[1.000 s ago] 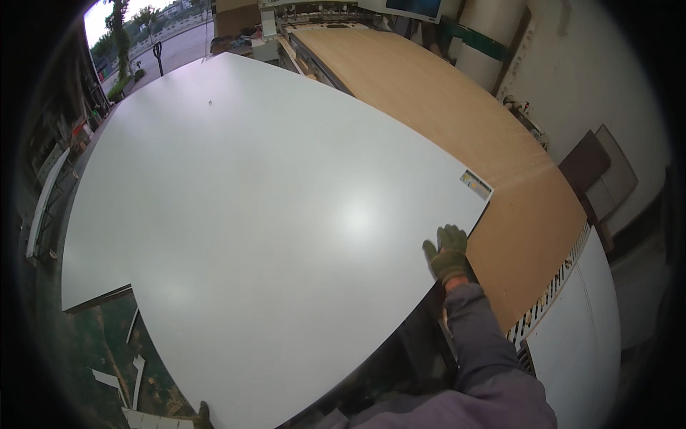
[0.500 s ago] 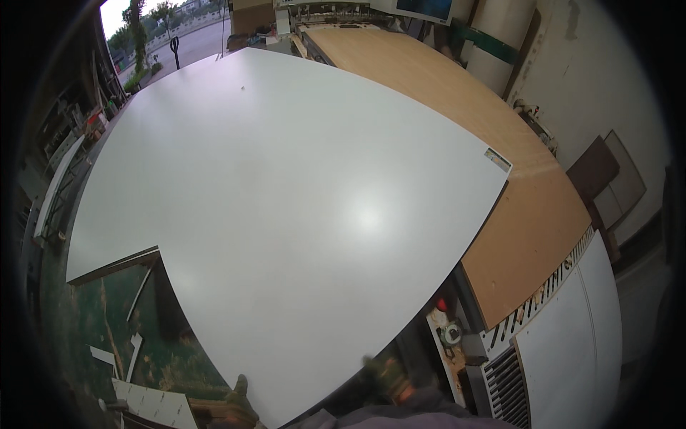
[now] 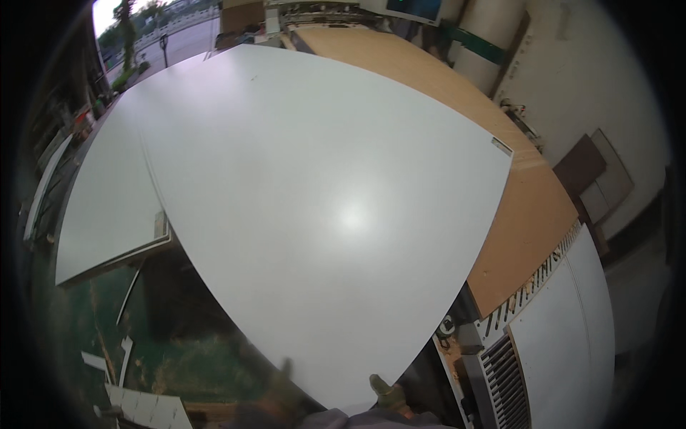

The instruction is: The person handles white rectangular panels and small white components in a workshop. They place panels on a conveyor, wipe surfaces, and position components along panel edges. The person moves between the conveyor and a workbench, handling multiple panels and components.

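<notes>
A large white panel (image 3: pixel 321 179) fills the middle of the view, its near corner close to my body. My left hand (image 3: pixel 287 390), in a dark greenish glove and blurred, holds the left edge near that corner, thumb on top. On the other side of the corner my gloved right hand (image 3: pixel 389 395) grips the right edge, its thumb lying on the white face. The fingers of both hands are hidden under the panel. Another white panel (image 3: pixel 107 214) lies partly beneath it at the left, with a small label (image 3: pixel 160 224) at its corner.
A brown board (image 3: pixel 493 264) lies on the machine bed at the right, beside a slotted grey strip (image 3: pixel 506 382) and a white surface (image 3: pixel 572 336). Offcuts (image 3: pixel 146 406) rest on the green surface (image 3: pixel 171 350) at lower left. A tape measure (image 3: pixel 446 327) sits near the bed.
The top panel has turned and shifted against the one beneath, uncovering that panel's corner and label at the left. My left hand has moved right with the edge; my right hand is slightly lower.
</notes>
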{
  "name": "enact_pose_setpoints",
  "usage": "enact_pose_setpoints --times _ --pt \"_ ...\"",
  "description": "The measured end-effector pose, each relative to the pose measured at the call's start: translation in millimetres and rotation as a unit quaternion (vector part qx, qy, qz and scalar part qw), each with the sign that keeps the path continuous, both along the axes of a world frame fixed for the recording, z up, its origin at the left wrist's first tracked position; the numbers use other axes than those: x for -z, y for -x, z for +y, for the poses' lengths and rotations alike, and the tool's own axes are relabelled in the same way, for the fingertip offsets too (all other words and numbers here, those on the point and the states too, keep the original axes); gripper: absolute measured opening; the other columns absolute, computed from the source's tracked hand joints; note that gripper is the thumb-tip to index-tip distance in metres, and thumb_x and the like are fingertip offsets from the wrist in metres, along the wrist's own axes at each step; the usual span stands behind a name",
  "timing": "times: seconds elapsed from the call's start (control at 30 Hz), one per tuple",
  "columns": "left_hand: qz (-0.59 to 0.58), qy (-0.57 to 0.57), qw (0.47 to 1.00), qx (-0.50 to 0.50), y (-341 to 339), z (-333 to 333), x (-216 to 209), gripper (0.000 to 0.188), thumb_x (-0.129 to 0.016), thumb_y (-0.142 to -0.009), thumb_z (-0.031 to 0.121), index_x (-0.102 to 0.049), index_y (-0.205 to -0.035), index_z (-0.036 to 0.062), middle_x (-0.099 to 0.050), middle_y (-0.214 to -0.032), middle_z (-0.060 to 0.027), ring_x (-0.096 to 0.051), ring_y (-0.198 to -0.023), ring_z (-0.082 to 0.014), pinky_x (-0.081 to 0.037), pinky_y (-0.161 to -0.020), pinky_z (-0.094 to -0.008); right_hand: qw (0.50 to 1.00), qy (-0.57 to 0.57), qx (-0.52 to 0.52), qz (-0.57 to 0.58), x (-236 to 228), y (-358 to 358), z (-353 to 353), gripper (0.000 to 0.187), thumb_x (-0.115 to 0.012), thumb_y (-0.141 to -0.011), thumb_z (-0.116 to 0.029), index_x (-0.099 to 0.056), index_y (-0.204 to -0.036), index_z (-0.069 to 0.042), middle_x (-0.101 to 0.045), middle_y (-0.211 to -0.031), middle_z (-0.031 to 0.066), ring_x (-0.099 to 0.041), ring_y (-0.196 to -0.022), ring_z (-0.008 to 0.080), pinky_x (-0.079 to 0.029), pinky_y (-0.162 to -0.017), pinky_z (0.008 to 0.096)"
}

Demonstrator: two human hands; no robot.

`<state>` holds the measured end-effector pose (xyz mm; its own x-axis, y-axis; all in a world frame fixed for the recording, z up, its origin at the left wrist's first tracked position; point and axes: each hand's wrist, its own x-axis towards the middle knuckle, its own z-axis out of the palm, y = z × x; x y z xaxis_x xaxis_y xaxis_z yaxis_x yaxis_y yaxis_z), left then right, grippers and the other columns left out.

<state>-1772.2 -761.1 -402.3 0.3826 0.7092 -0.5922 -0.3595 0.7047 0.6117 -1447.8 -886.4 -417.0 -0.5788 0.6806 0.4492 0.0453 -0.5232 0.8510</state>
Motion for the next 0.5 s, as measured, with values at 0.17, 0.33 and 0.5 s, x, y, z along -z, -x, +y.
enact_pose_setpoints --times 0.17,0.33,0.5 --pt "0.018 -0.084 0.972 -0.217 74 167 -25 0.058 -0.067 -0.102 0.042 -0.056 -0.143 0.0034 -0.067 -0.132 -0.0169 -0.065 -0.12 -0.0363 -0.054 -0.103 -0.0502 0.995 -0.07 0.069 0.007 -45 -29 17 0.028 -0.067 -0.103 -0.026 -0.047 -0.111 -0.008 -0.047 -0.085 0.0054 -0.042 -0.069 0.0192 -0.033 -0.06 0.0365" --pt "-0.046 -0.091 0.957 -0.272 122 272 1 0.055 -0.066 -0.102 0.041 -0.057 -0.142 0.0027 -0.068 -0.13 -0.0167 -0.066 -0.117 -0.036 -0.055 -0.102 -0.0507 0.981 -0.081 0.173 -0.015 -74 -16 41 0.073 -0.071 -0.101 -0.009 -0.033 -0.163 -0.004 -0.063 -0.141 0.0173 -0.059 -0.126 0.024 -0.055 -0.102 0.0396" --pt "0.09 -0.159 0.925 -0.334 133 282 25 0.053 -0.066 -0.102 0.038 -0.059 -0.139 0.0016 -0.069 -0.126 -0.0156 -0.069 -0.11 -0.0339 -0.057 -0.097 -0.0481 0.979 -0.011 0.168 0.116 -74 -15 79 0.072 -0.069 -0.102 -0.01 -0.032 -0.164 -0.005 -0.062 -0.141 0.0174 -0.059 -0.126 0.0247 -0.054 -0.103 0.0402"
